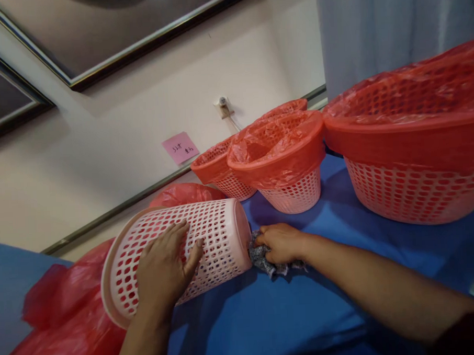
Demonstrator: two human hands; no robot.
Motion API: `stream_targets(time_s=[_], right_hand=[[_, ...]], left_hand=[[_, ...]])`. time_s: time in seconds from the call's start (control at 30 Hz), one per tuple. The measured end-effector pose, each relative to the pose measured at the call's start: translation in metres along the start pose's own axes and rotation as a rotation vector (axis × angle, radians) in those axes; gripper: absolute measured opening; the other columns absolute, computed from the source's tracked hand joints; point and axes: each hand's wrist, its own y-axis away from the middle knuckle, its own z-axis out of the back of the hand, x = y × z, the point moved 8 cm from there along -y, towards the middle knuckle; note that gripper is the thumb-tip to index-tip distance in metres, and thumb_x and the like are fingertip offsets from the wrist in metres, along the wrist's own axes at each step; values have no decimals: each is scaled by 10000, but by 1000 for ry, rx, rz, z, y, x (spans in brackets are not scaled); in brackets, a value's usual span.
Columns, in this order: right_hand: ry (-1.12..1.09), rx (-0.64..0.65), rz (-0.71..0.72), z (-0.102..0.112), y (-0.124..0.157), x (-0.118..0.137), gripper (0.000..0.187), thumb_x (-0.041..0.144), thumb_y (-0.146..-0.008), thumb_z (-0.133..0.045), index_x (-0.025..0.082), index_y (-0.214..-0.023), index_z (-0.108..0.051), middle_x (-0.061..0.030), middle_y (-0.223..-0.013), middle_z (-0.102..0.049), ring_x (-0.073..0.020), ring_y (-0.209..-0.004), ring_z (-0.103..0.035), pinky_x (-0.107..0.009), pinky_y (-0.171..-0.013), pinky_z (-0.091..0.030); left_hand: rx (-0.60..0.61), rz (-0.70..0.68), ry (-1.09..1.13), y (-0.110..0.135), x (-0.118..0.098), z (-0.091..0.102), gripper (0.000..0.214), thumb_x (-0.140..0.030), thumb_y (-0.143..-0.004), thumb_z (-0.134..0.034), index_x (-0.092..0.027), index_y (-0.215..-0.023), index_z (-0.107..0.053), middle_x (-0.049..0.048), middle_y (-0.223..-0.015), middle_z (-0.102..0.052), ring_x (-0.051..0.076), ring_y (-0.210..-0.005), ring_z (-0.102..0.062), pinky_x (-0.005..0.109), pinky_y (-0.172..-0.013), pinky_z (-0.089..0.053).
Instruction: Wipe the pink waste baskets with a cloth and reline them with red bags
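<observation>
A pink perforated plastic wastebasket [212, 236] lies on its side on a blue-covered surface [223, 324], its base facing right. Flat against its holed wall rests my left hand [164, 264], fingers spread and the thumb apart. My right hand [281, 242] is closed on a grey cloth [260, 255], which it presses against the edge of the basket's base. Part of the cloth hangs out below the fingers. Red plastic bag [78, 310] material lies beyond the basket's open end and behind it.
Several baskets lined with red bags stand at the back and right, among them a middle one [292, 188] and a large one [414, 185]. Behind are a wall with a pink note [179, 147], a socket [223, 107], framed pictures [76, 82] and a grey-blue curtain [395, 29].
</observation>
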Motion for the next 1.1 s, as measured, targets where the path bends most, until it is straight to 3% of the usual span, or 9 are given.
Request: stream_targets(time_s=[0.07, 0.2, 0.3, 0.5, 0.63, 0.73, 0.87, 1.0, 1.1], right_hand=[[18, -20, -113, -6, -6, -12, 326, 241, -754, -677, 256, -1067, -767, -70, -1066, -736, -246, -950, -699, -313, -822, -532], [1, -162, -274, 2, -14, -37, 506, 251, -879, -571, 236, -1384, -601, -118, -1351, -624, -255, -1160, -646, -344, -972, -500], [-15, -205, -312, 4, -17, -45, 550, 280, -929, -530, 259, -1478, -503, -103, -1407, -583, -230, -1199, -627, -330, -1011, -480], [-3, -76, -116, -19, -20, -20, 287, 242, -791, -688, 269, -1069, -755, -57, -1170, -706, -229, -1018, -678, -304, -903, -513], [0, -106, -145, -21, -22, -19, 204, 197, -757, -720, 236, -954, -757, -81, -1129, -711, -257, -1004, -681, -341, -906, -516], [-31, -212, -242, -10, -26, -32, 343, 185, -833, -643, 228, -1169, -695, -106, -1239, -662, -255, -1102, -661, -350, -962, -502], [-90, -330, -323, -1, -32, -48, 561, 299, -943, -565, 228, -1485, -442, -133, -1453, -511, -250, -1310, -550, -380, -1082, -441], [-125, -268, -267, -16, -37, -48, 803, 304, -794, -748, 279, -1522, -412, -135, -1533, -449, -291, -1262, -583, -415, -1044, -470], [-126, -225, -248, -26, -35, -48, 705, 160, -725, -747, 294, -1394, -571, -115, -1452, -537, -278, -1113, -651, -399, -966, -506]], left_hand=[[-8, -4, -2, 0, 0, 0, 605, -562, -990, -392, -113, -1287, -667, 174, -1311, -711, 336, -1254, -646, 475, -1087, -467], [-14, -12, -3, 1, 0, -1, 619, -565, -989, -388, -100, -1285, -669, 187, -1302, -712, 348, -1250, -647, 484, -1076, -470], [-17, -14, -8, 1, 0, -1, 623, -567, -990, -380, -99, -1276, -676, 189, -1304, -711, 353, -1242, -652, 492, -1066, -473], [-23, -15, -17, 1, -1, 1, 634, -575, -990, -371, -98, -1274, -678, 199, -1277, -722, 346, -1241, -656, 483, -1062, -476], [-20, -20, -19, 2, -1, 1, 599, -548, -991, -383, -106, -1267, -679, 186, -1300, -715, 347, -1235, -658, 489, -1060, -475], [-11, -15, -19, 3, -1, 0, 588, -539, -988, -391, -109, -1274, -673, 180, -1322, -705, 351, -1238, -654, 497, -1059, -473], [-3, -11, -18, 3, -1, -1, 585, -542, -985, -392, -118, -1277, -669, 173, -1326, -704, 349, -1243, -651, 501, -1060, -472], [2, -8, -11, 2, -1, -1, 596, -544, -983, -387, -111, -1281, -669, 176, -1323, -705, 355, -1244, -649, 510, -1056, -473], [6, 2, -8, 2, -1, -1, 607, -551, -981, -385, -108, -1280, -671, 178, -1324, -704, 357, -1244, -649, 509, -1058, -472]])
